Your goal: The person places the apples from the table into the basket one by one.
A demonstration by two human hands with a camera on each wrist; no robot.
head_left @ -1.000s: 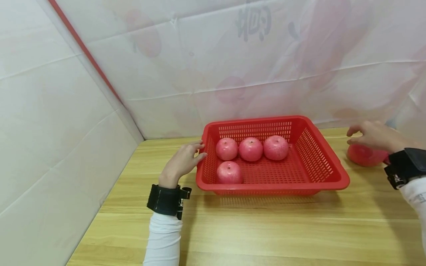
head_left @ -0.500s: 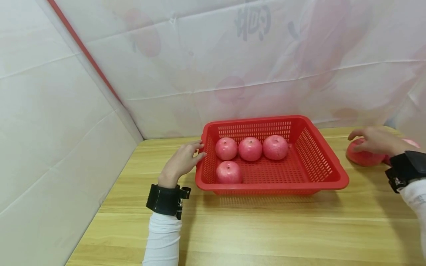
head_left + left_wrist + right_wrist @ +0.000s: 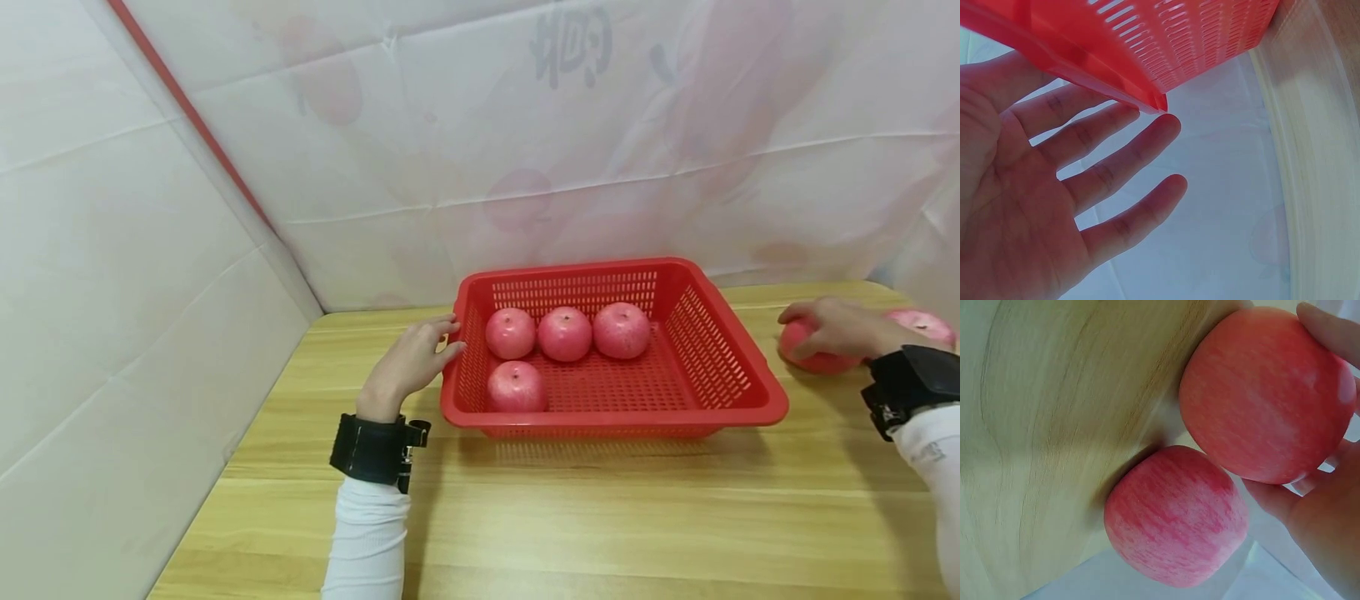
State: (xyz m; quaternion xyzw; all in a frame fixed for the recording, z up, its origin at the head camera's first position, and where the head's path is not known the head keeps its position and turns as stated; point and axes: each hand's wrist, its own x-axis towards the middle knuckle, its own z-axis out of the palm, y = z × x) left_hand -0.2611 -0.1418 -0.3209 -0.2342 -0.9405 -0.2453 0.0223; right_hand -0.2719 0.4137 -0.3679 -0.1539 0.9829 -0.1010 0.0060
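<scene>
My left hand (image 3: 408, 362) is at the left end of a red plastic basket (image 3: 600, 419), fingers spread and fairly straight. In the left wrist view its fingertips come right up to the basket's rim (image 3: 1094, 87). Inside the basket sit several pinkish-red apples (image 3: 565, 335), three in a back row and one in front at the left. Right of the basket, my right hand (image 3: 843, 329) grips another apple (image 3: 1266, 394) from above, thumb and fingers round its sides, low at the tabletop. A second loose apple (image 3: 1175, 515) lies close beside the held one.
The basket stands on a light wood-grain table (image 3: 600, 508), near its back edge. White printed cloth (image 3: 420, 158) hangs behind the table, and a pale panel (image 3: 127, 275) rises along the left side.
My right hand has come down onto the apple and closed its fingers round it; the apple behind now shows past the wrist. The left hand has stayed at the rim.
</scene>
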